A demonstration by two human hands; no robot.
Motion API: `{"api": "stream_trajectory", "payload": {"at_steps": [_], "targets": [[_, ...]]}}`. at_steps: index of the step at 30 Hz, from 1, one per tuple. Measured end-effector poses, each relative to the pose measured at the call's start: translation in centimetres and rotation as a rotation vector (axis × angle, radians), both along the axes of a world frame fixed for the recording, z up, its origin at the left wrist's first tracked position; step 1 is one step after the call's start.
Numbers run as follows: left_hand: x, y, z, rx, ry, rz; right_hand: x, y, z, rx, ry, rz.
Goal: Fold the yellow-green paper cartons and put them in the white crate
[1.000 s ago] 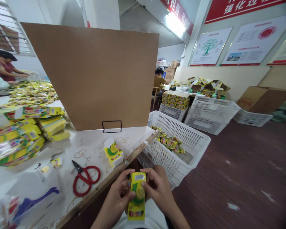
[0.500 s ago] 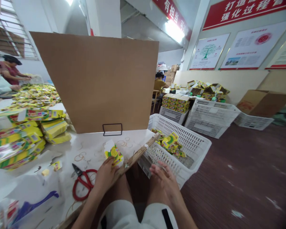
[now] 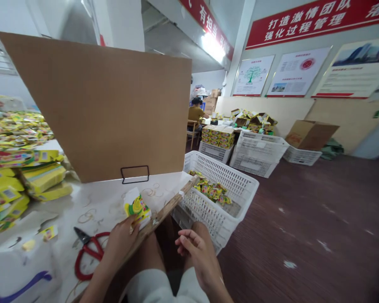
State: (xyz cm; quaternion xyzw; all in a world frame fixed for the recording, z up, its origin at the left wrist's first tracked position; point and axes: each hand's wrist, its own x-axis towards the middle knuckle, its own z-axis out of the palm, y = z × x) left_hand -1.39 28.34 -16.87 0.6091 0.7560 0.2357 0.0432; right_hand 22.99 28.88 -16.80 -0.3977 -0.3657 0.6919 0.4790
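At the wooden front edge of the table, my left hand point(image 3: 124, 236) is closed on a small yellow-and-white printed carton point(image 3: 138, 209), whose white flap points away from me. The carton lies against the tabletop, and my fingers cover its near corner. Above my knee, my right hand point(image 3: 194, 251) is held with its fingers loosely bent and apart, and I see nothing in it. Beyond it stands a white plastic basket point(image 3: 222, 170) with several yellow packets point(image 3: 213, 190) inside. Red-handled scissors point(image 3: 90, 254) lie left of my left hand.
A tall cardboard sheet point(image 3: 113, 113) stands on the table behind a black wire stand point(image 3: 134, 174). Stacked yellow cartons point(image 3: 46, 176) and a heap of packets point(image 3: 15, 130) fill the left side. More white crates point(image 3: 259, 153) stand farther back, near a seated person point(image 3: 196, 113).
My view has turned right. My right hand has drawn back from the basket and its fingers have bent. A yellow packet raised over the basket's pile no longer stands out there. My left hand keeps the carton.
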Motion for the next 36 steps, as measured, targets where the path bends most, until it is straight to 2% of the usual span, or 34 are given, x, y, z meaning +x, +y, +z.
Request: {"api": "stream_trajectory", "payload": {"at_steps": [6, 10, 14, 17, 18, 20, 22, 24, 26, 29, 31, 33, 36], "targets": [[-1.1, 0.1, 0.1, -0.077, -0.007, -0.046, -0.6, -0.6, -0.6, -0.029, 0.008, 0.050], [-1.8, 0.2, 0.7, -0.062, -0.046, -0.062, -0.9, -0.5, -0.9, -0.052, 0.007, 0.064], [-1.6, -0.4, 0.9, 0.027, -0.057, -0.049, -1.0, -0.6, -1.1, -0.062, 0.004, 0.074], [-0.3, -2.0, 0.4, 0.223, -0.061, -0.006, -1.2, -1.0, -0.8, -0.072, 0.017, 0.073], [0.5, -2.8, 0.0, 0.339, -0.080, -0.039, -1.3, -1.1, -0.7, -0.083, 0.037, 0.074], [2.1, -4.4, -0.6, 0.507, -0.145, -0.263, -1.3, -1.3, -0.4, -0.084, 0.089, 0.072], [4.0, -5.7, -1.1, 0.518, -0.229, -0.528, -1.3, -1.3, -0.1, -0.040, 0.123, 0.072], [5.7, -6.5, -0.9, 0.461, -0.313, -0.688, -1.1, -1.2, 0.0, 0.027, 0.113, 0.072], [7.0, -6.8, -0.2, 0.455, -0.431, -0.663, -0.9, -1.1, 0.1, 0.069, 0.084, 0.092], [8.2, -6.6, 1.3, 0.469, -0.810, -0.381, -0.9, -1.4, 0.2, 0.103, 0.062, 0.162], [8.4, -6.2, 2.1, 0.344, -1.163, -0.240, -1.3, -1.8, 0.1, 0.106, 0.091, 0.214], [8.5, -5.8, 2.5, 0.145, -1.490, -0.207, -1.8, -2.1, -0.1, 0.105, 0.144, 0.246], [8.5, -5.6, 2.6, -0.055, -1.803, -0.287, -2.1, -2.2, -0.4, 0.128, 0.172, 0.213]]}}
